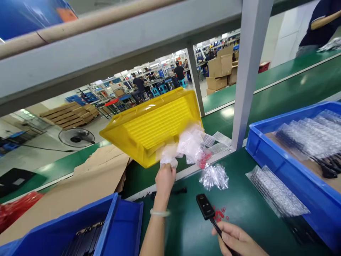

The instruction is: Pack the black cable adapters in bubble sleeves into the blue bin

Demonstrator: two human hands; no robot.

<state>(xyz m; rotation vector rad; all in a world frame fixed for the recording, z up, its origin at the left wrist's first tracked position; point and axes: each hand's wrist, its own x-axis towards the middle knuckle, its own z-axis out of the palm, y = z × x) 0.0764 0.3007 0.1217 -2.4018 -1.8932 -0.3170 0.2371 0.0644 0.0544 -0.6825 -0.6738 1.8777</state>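
Note:
My left hand [165, 179], with a pale bracelet at the wrist, is closed on a bubble wrap bag [168, 161] by the lower edge of the tilted yellow tray [157, 124]. The bag is partly blurred. More bubble wrap bags [190, 140] spill from the tray onto the bench. My right hand [233, 238] pinches the cable of a black electronic device [205, 206] and holds it above the bench. Small red rings [220, 214] lie beside the device. A heap of clear plastic bags [214, 176] is just beyond it.
On the right, a blue bin [287, 170] holds bagged cables, and more bubble-wrapped pieces [277, 192] lean against it. Another blue bin [128, 220] with black items stands at lower left near flat cardboard [98, 174]. A grey post [249, 71] rises from the green bench.

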